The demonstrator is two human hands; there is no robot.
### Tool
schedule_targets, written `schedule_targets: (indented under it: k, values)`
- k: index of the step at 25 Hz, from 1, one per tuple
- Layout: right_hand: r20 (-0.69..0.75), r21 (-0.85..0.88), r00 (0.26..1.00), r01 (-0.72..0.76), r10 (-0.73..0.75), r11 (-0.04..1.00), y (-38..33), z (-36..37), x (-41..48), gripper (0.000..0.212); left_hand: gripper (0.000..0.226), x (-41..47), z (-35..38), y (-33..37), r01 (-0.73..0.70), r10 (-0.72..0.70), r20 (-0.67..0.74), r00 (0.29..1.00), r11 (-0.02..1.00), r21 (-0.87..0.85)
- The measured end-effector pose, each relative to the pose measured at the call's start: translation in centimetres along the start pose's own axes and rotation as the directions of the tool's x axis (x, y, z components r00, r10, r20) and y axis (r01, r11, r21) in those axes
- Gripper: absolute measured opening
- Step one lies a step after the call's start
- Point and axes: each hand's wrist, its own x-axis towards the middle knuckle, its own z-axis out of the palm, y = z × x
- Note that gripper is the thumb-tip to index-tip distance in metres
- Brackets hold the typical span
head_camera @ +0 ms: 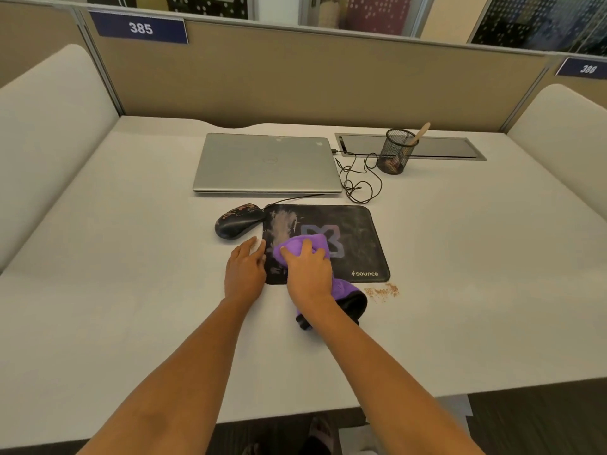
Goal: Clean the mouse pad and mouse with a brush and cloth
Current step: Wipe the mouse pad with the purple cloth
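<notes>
Mouse pad marked "sounce"; right hand grips purple cloth on it. Left hand rests flat, fingers straight.

1. An open-plan office workstation is indicated.
2. A fabric-covered partition is seen along the far edge of the pale tabletop. Two blue number plates are fixed to it: the "385" plate and a second plate whose digits are blurred.
3. A rounded white side divider is noted at the left, and another at the right.
4. A closed silver laptop is laid flat, with a black cable coiled just beside it.
5. A cable hatch is recessed into the tabletop, and a mesh pen cup stands at its front edge.
6. A wired mouse is placed just beside a mouse pad.
</notes>
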Motion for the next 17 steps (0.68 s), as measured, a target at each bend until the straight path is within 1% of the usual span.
schedule_targets:
  k: [1,5,7,10,11,15,17]
  values:
    - [0.009,0.013,1.0,0.002,-0.002,1.0,-0.6,0.0,-0.4,0.058,0.041,0.0,0.0,0.0,0.004,-0.004,0.003,1.0,1.0,-0.007]
    - [-0.002,0.027,0.992,0.124,-0.124,0.992,-0.4,1.4,-4.0,0.057,0.042,-0.1,0.0,-0.2,-0.007,0.007,0.032,0.999,1.0,-0.002]
    - [-0.014,0.023,0.995,0.097,-0.096,0.995,0.6,1.3,-3.1,0.056,0.042,-0.1,0.0,-0.2,-0.011,0.011,0.028,1.0,1.0,0.012]
    - [-0.002,0.011,1.0,-0.016,0.016,1.0,0.7,0.2,-1.3,0.057,0.042,-0.1,0.0,-0.1,-0.015,0.015,0.016,1.0,0.999,0.029]
    - [0.011,0.025,1.0,-0.016,0.016,1.0,0.4,0.1,-1.7,0.059,0.042,-0.1,0.0,-0.1,-0.012,0.012,0.014,1.0,1.0,0.026]
    - [0.03,0.061,0.995,0.091,-0.093,0.994,0.2,1.5,-5.1,0.061,0.042,-0.3,0.0,-0.2,-0.013,0.012,0.023,1.0,1.0,0.025]
    - [0.002,0.063,0.998,0.057,-0.057,0.996,0.6,1.2,-3.7,0.058,0.042,-0.3,0.0,-0.1,-0.015,0.014,0.022,1.0,0.999,0.032]
